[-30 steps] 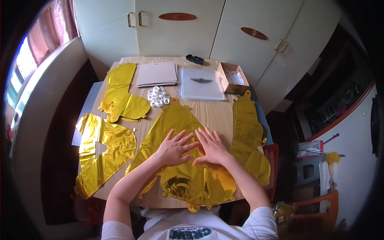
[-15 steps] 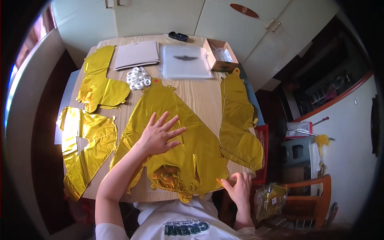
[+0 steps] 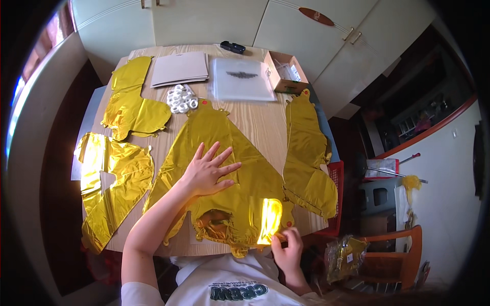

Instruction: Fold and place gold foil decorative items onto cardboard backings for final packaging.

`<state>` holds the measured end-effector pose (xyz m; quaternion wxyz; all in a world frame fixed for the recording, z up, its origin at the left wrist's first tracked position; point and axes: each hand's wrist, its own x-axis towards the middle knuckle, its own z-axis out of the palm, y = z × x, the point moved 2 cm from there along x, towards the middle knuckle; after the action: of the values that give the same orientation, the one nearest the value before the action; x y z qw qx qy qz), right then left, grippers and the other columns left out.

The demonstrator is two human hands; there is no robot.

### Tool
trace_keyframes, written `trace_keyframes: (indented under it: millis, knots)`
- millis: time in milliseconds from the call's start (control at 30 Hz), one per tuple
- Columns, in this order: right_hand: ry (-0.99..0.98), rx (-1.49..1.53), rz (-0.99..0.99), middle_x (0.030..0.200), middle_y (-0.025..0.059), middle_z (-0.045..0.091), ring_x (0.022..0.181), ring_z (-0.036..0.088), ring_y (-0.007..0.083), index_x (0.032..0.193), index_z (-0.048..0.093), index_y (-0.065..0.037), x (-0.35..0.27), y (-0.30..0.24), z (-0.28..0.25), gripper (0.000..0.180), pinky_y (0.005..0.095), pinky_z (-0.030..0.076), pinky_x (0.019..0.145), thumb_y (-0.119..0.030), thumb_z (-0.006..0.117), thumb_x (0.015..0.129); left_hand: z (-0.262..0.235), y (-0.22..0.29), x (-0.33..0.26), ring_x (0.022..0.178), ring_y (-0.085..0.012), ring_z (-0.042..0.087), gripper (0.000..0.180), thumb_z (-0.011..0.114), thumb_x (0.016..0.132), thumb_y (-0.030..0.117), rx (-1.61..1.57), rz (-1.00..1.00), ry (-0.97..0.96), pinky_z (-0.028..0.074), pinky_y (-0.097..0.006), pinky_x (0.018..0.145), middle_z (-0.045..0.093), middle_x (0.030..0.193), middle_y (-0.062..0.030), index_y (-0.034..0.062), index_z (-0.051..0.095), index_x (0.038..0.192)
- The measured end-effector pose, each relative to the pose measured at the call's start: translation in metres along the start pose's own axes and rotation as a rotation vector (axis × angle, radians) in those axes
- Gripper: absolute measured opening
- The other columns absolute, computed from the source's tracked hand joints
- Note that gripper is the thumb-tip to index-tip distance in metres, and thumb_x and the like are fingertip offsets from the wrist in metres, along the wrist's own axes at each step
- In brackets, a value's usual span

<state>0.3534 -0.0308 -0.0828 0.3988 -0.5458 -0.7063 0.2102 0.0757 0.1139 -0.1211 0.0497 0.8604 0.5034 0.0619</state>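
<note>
A large flat gold foil balloon lies across the middle of the table, its upper end tapering to a tab with a red dot. My left hand rests flat on it, fingers spread. At its lower right, my right hand pinches the edge, where a strip is folded over and shines brightly. A red dot shows just above that hand. Near the balloon's lower edge is a crumpled, darker opening. Other flat gold foil balloons lie around it: one at upper left, one at lower left, one at right.
At the table's back are grey-beige card sheets, clear plastic bags, white ribbon rolls, a cardboard box and a black object. A red basket and a wooden chair stand at right.
My right hand has moved left and inward, folding the balloon's lower right edge over. My left hand stays flat on the foil. The whole view has shifted slightly.
</note>
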Motion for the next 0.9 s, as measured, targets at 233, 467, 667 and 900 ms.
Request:
trace_keyframes:
  millis: [233, 467, 667, 900]
  knots:
    - [-0.115, -0.069, -0.449, 0.089, 0.0018, 0.061, 0.088, 0.06, 0.0235, 0.089, 0.065, -0.012, 0.003, -0.063, 0.069, 0.02, 0.0387, 0.045, 0.08, -0.01, 0.075, 0.071, 0.0, -0.001, -0.003, 0.145, -0.0399, 0.021, 0.059, 0.036, 0.094, 0.064, 0.012, 0.014, 0.048, 0.012, -0.063, 0.115, 0.029, 0.158, -0.0091, 0.0387, 0.038, 0.147]
    - [-0.321, -0.079, -0.534, 0.108, 0.0042, 0.062, 0.111, 0.058, 0.0233, 0.099, 0.067, -0.011, -0.005, -0.054, 0.102, 0.02, 0.0453, 0.043, 0.102, -0.011, 0.069, 0.079, -0.001, -0.003, -0.004, 0.145, -0.0413, 0.021, 0.083, 0.038, 0.08, 0.083, -0.017, 0.033, 0.06, 0.012, -0.064, 0.115, 0.029, 0.157, -0.0104, 0.0355, 0.039, 0.148]
    - [-0.43, -0.064, -0.567, 0.116, 0.0065, 0.062, 0.118, 0.057, 0.0251, 0.103, 0.068, -0.01, -0.006, -0.048, 0.106, 0.023, 0.0493, 0.039, 0.107, -0.012, 0.069, 0.08, -0.003, -0.002, -0.005, 0.147, -0.04, 0.017, 0.098, 0.041, 0.07, 0.091, -0.003, 0.033, 0.03, 0.01, -0.062, 0.116, 0.027, 0.158, -0.0089, 0.0343, 0.036, 0.149]
    - [-0.491, -0.069, -0.589, 0.116, 0.0071, 0.064, 0.12, 0.057, 0.0248, 0.103, 0.07, -0.01, -0.005, -0.047, 0.107, 0.021, 0.0473, 0.039, 0.109, -0.012, 0.068, 0.082, -0.002, -0.004, -0.005, 0.147, -0.04, 0.015, 0.105, 0.047, 0.064, 0.091, -0.013, 0.041, 0.004, 0.009, -0.063, 0.116, 0.025, 0.159, -0.0094, 0.033, 0.033, 0.151]
